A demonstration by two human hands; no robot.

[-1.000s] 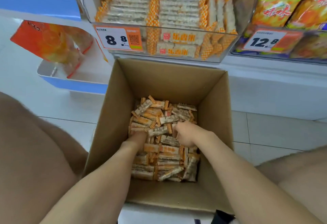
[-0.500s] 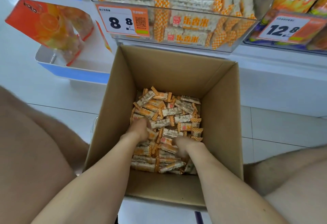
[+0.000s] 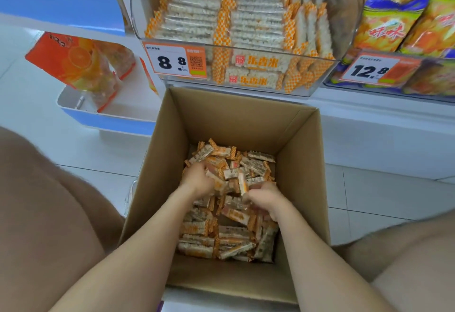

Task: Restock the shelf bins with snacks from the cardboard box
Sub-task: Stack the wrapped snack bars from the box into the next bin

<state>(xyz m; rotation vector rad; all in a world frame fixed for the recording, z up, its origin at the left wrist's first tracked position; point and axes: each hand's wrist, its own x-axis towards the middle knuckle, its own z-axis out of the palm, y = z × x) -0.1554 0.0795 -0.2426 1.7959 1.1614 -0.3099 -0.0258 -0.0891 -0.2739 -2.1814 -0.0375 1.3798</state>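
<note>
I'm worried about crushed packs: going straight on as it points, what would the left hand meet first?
Probably the snack bars heaped beyond the left hand, then the cardboard box wall; depth is unclear.

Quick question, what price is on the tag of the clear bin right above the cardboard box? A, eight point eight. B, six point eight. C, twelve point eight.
A: the price tag on the clear bin above the cardboard box reads 8.8; the 12.8 tag is farther right.
</note>
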